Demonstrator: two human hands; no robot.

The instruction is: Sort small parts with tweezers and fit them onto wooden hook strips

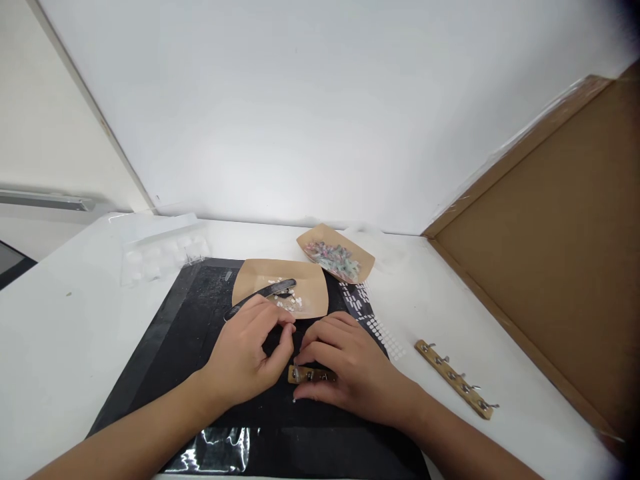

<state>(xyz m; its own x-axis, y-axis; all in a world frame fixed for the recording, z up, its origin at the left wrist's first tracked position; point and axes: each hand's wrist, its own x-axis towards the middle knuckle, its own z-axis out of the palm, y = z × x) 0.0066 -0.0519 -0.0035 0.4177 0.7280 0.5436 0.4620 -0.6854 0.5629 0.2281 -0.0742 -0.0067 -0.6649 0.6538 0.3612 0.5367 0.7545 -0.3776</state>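
Observation:
My right hand [353,363] is closed round a short wooden strip [291,375] set with small metal fittings, low over the black mat. The fingers and thumb hide its right part. My left hand [250,350] is just left of it, thumb and forefinger pinched together. Anything between those fingertips is too small or hidden to make out. Beyond the left hand, a dark nail file [275,288] lies across a brown paper tray [310,287] that holds small white pieces.
A second paper tray [364,260] holds colourful bits. Beside it lies a sheet of white tabs [383,330]. Another wooden strip with upright metal clips [453,379] is on the right. A clear plastic pack [160,257] sits back left. Cardboard [550,267] walls the right side.

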